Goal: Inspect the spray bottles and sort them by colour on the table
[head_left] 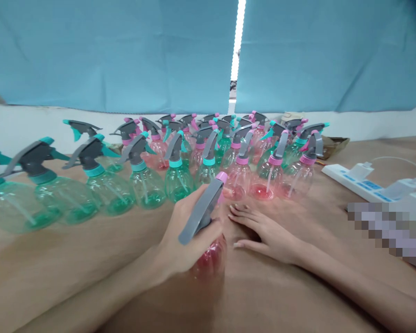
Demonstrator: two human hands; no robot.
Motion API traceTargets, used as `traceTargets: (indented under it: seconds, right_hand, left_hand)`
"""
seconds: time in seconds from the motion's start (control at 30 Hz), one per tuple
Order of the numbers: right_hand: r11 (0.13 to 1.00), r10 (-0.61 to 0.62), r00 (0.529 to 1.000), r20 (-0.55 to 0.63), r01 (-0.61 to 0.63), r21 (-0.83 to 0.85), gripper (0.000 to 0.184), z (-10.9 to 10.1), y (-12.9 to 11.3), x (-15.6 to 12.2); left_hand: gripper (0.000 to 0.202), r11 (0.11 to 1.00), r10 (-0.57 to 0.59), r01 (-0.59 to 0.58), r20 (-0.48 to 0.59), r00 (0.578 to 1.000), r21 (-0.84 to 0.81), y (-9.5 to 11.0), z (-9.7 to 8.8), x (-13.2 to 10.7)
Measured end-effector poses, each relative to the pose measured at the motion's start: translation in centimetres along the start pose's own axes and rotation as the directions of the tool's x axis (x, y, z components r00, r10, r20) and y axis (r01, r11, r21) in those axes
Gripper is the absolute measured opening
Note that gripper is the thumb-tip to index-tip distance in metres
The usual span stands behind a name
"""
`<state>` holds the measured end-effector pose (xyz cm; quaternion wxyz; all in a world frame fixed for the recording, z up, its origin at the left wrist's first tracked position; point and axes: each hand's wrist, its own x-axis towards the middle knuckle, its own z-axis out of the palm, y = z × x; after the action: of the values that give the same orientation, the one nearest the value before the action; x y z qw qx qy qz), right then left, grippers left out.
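Note:
My left hand (190, 231) is wrapped round the neck of a pink spray bottle (211, 261) with a grey lever and a pink nozzle. Part of its neck and trigger is hidden by the fingers. Just to the right, my right hand (268, 231) lies flat on the brown tabletop (263, 296), fingers stretched out and holding nothing. Beyond the hands stands a front row of spray bottles: green ones such as the green spray bottle (147, 187) on the left, and pink ones such as the clear pink spray bottle (263, 185) on the right.
More green and pink spray bottles crowd behind the front row. At the right lies a white power strip (360, 182) with plugs and a cable, and a pixelated patch covers something below it. A blue curtain (125, 55) hangs behind the table.

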<state>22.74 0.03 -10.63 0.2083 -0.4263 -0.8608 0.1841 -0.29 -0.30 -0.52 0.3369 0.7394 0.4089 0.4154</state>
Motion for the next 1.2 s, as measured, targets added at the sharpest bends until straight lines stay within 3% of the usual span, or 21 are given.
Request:
traceTargets:
  seconds: [0.1, 0.43, 1.2]
  right_hand:
    - [1.0, 0.008, 1.0, 0.014, -0.007, -0.014, 0.068, -0.16, 0.02, -0.06]
    - [0.998, 0.038, 0.998, 0.049, -0.035, -0.056, 0.067, -0.46, 0.11, -0.33]
    - [0.998, 0.027, 0.999, 0.046, -0.025, -0.051, 0.065, -0.46, 0.08, -0.28]
  left_hand:
    - [0.003, 0.993, 0.085, -0.084, 0.0, 0.996, 0.082, -0.24, 0.25, -0.12]
    - [0.005, 0.985, 0.14, -0.137, -0.022, 0.99, 0.107, -0.6, 0.41, -0.26]
    - [0.009, 0.989, 0.13, -0.133, 0.04, 0.991, 0.07, -0.48, 0.26, -0.05]
